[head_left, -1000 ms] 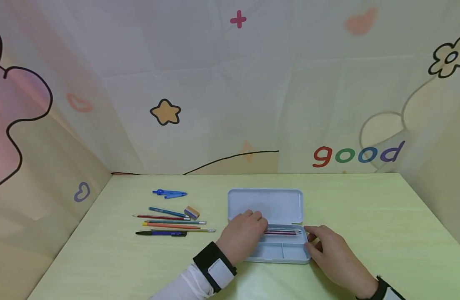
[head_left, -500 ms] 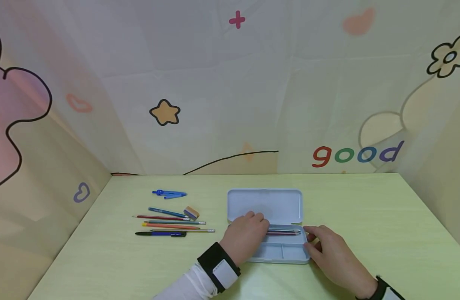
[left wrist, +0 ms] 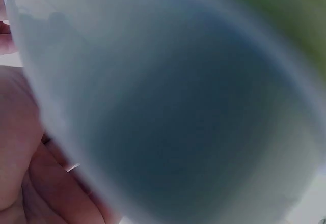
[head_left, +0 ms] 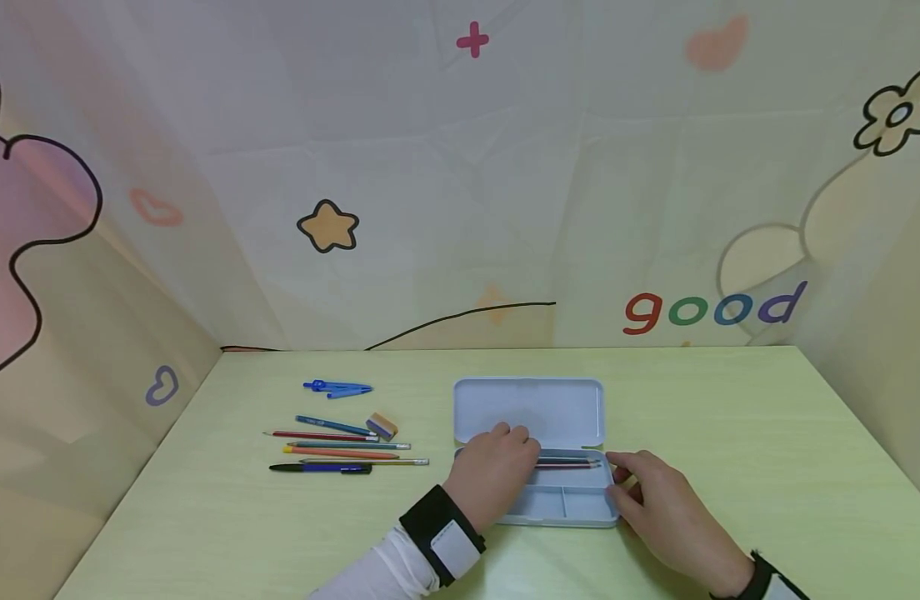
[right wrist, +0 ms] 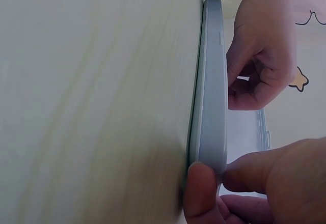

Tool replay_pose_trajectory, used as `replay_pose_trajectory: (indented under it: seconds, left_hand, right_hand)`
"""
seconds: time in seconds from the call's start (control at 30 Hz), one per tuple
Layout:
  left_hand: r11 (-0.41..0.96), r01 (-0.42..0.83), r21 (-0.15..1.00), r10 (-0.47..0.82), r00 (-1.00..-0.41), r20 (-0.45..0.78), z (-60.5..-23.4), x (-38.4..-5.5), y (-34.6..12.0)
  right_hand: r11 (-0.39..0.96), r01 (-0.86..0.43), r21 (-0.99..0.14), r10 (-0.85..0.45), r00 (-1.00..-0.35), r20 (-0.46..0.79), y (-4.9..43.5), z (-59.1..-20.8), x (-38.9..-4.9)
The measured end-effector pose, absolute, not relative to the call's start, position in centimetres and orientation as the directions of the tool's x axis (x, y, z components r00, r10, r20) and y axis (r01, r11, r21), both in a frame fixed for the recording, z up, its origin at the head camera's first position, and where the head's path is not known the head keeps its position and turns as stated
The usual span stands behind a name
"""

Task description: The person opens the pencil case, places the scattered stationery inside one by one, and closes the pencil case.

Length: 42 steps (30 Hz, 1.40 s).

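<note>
A pale blue pencil case (head_left: 535, 502) lies on the table with its lid (head_left: 531, 400) folded back. My left hand (head_left: 492, 471) reaches into its long back compartment, fingers curled over the left part of some pencils (head_left: 568, 463). Their right ends stick out past the knuckles; the fingertips are hidden in the head view. At the case's right end, my right hand (head_left: 666, 508) pinches the edge. In the right wrist view, its thumb and fingers wrap round the case's corner (right wrist: 211, 132). A blurred blue-grey surface (left wrist: 204, 96) fills most of the left wrist view.
Left of the case lie several pencils (head_left: 340, 455), a blue-and-black pen (head_left: 321, 468), a teal pencil (head_left: 332, 425) and an eraser (head_left: 382, 426). Behind them is a blue compass (head_left: 338, 389). A printed cloth (head_left: 430, 167) hangs at the table's back edge.
My left hand has slid slightly to the right over the pencils in the case. The right hand keeps its place at the case's edge.
</note>
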<state>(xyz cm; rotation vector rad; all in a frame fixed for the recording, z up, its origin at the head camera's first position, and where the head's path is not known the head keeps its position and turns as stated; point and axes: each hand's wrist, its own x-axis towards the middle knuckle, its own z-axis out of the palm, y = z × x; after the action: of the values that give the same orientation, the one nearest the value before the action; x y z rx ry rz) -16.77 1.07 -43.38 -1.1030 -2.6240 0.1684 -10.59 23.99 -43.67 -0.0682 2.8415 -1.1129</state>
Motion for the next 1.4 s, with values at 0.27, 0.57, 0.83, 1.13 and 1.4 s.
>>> replay_pose_trajectory:
  seconds: [0.27,0.57,0.83,1.13,1.4]
  left_hand:
    - [0.698,0.679,-0.227,0.716,-0.663,0.217,-43.15,-16.73,1.23]
    - [0.702,0.675,-0.226,0.712,-0.663,0.232,-43.24,-16.75,1.39]
    - [0.702,0.671,-0.238,0.712,-0.659,0.243,-43.58,-16.93,1.45]
    - [0.700,0.669,-0.248,0.714,-0.652,0.255,-43.61,-16.88,1.46]
    - [0.696,0.680,-0.229,0.718,-0.651,0.247,-43.55,-16.84,1.27]
  right_hand:
    - [0.724,-0.015,-0.690,-0.075,-0.996,-0.057,24.04,-43.72,-10.57]
    - [0.737,-0.005,-0.675,-0.072,-0.995,-0.071,24.00,-43.74,-10.67]
    - [0.731,-0.015,-0.682,-0.076,-0.995,-0.060,24.00,-43.83,-10.54]
    - [0.723,-0.017,-0.691,-0.078,-0.995,-0.057,24.00,-43.84,-10.55]
    - [0.718,-0.036,-0.695,-0.088,-0.995,-0.040,24.07,-43.82,-10.51]
